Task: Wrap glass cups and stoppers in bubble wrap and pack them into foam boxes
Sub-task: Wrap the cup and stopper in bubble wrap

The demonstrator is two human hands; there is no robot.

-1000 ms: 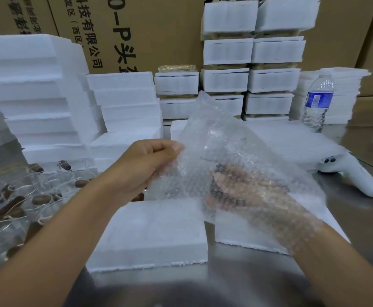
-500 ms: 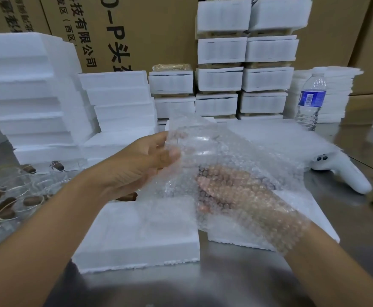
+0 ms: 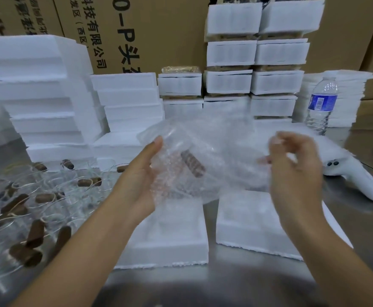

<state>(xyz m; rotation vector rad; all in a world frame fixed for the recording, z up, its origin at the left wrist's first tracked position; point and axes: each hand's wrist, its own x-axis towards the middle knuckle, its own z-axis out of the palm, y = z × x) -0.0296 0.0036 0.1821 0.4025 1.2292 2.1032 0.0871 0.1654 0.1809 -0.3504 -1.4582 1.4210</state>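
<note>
as seen from the head view, found a sheet of bubble wrap (image 3: 221,149) held up in the air between both hands. noted left hand (image 3: 144,176) cupped against the sheet's left side, palm turned right, thumb straight up, fingers relaxed behind the plastic; cradling, not clenching. noted right hand (image 3: 296,171) motion-blurred, fingers curled, fingertips seeming to pinch the sheet's right edge, as far as the blur allows. made out one brown stopper (image 3: 192,163) through the bubbles, tilted, near the left palm; cannot tell whether a glass cup sits round it. logged left foam box (image 3: 165,238) and right foam box (image 3: 254,224) side by side on the metal table (image 3: 225,282), a narrow gap between them, below the wrap. logged a cluster of glass cups (image 3: 55,185) with brown stoppers among them, at far left on the table. behind: stacks of white foam boxes (image 3: 41,96), cardboard cartons (image 3: 170,29), a water bottle (image 3: 322,103) upright at right, a white handheld controller (image 3: 358,180) lying on the table to the right of the right hand.
</note>
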